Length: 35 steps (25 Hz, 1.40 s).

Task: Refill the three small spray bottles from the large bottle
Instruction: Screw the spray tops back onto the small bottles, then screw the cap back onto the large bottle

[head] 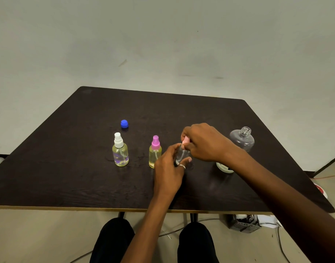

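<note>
Step in hand: third bottle (182, 155) worked at, centre-right on table (68, 177). Body held upright by left hand (169, 168), fingers curled round glass. Pink top (186, 140) pinched from above by right hand (202, 142). Twisting judged; on or off cannot be told. White-top bottle (120, 152) and purple-top bottle (154, 153) stand capped to left, yellowish fill seen. Third bottle's fill not made out. Big bottle (242, 139) stands open behind right wrist, blue cap (124, 123) well apart. If third bottle empty, next: top lifted off, big bottle fetched, pour aimed at narrow neck.
</note>
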{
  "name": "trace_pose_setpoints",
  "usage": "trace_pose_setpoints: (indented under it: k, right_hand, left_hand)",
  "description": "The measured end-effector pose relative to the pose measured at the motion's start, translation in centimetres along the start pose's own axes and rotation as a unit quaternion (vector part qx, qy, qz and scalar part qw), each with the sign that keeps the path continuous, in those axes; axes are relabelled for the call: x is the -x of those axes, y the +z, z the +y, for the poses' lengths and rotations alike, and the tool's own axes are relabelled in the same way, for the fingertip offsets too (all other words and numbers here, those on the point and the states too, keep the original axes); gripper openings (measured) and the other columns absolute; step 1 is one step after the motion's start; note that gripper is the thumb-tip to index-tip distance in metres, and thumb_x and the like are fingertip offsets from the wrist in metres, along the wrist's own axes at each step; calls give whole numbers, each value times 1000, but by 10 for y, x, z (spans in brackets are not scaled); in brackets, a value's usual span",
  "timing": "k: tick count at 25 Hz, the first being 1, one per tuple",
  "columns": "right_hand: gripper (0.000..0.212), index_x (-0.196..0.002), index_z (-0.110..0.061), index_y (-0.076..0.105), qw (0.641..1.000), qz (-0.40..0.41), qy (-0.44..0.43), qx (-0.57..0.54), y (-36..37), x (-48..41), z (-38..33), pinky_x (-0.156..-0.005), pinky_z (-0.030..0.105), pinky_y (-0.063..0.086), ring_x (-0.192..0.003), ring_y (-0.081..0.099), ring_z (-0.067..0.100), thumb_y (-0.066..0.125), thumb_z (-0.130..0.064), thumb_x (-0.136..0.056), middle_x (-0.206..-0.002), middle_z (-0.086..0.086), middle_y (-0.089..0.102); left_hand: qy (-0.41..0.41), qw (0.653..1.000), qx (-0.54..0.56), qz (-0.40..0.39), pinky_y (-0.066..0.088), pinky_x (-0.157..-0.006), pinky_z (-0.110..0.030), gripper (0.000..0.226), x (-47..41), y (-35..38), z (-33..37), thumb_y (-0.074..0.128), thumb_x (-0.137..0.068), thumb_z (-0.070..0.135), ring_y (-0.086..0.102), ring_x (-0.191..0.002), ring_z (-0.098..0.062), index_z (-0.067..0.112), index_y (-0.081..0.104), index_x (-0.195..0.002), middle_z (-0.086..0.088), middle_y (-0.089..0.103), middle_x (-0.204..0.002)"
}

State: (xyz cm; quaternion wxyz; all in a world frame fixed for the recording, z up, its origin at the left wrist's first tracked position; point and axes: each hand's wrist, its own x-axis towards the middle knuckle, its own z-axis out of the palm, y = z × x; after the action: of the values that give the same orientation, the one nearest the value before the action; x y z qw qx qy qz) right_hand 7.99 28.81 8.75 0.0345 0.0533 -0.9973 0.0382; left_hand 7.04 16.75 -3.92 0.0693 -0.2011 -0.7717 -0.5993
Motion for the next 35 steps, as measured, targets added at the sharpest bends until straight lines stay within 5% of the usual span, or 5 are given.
trace_pose_setpoints:
  k: [10,16,24,28,35]
  right_hand:
    - [45,-121,-21,56,997,76,19,-16,-26,21,14,-78,35,53,-92,61,13,56,-53,-89,-103,-7,64]
    - [38,-112,-24,66,968,226,99,-48,-67,64,45,-85,35,54,-96,64,11,53,-54,-91,-106,-8,70]
    - [87,-146,-15,31,957,84,244,-130,-31,95,93,-97,35,47,-128,52,24,65,-60,-80,-147,6,46]
    - [76,-135,-16,44,945,85,256,-186,-8,95,98,-81,24,51,-101,63,16,76,-50,-75,-125,5,63]
    - [64,-120,-21,57,954,109,238,-148,-35,94,80,-70,22,43,-82,58,8,81,-51,-68,-103,-4,67]
  left_hand:
    - [-14,1000,-27,3,42,-103,-14,86,5,2,4,78,-80,42,48,-130,-2,21,36,-151,4,54,-143]
    - [221,968,-82,84,44,-109,-28,56,38,25,51,71,-91,27,46,-137,-14,8,51,-140,-6,55,-142]
    - [-17,985,11,-174,30,-110,-24,107,7,80,82,81,-76,46,26,-146,-11,23,14,-157,4,25,-160]
    - [-9,986,10,-164,53,-98,-32,79,-6,92,71,84,-75,35,56,-121,-8,26,42,-142,9,56,-135]
    - [31,993,38,-108,57,-85,-29,53,-3,69,96,80,-80,21,63,-102,-2,28,53,-125,12,64,-115]
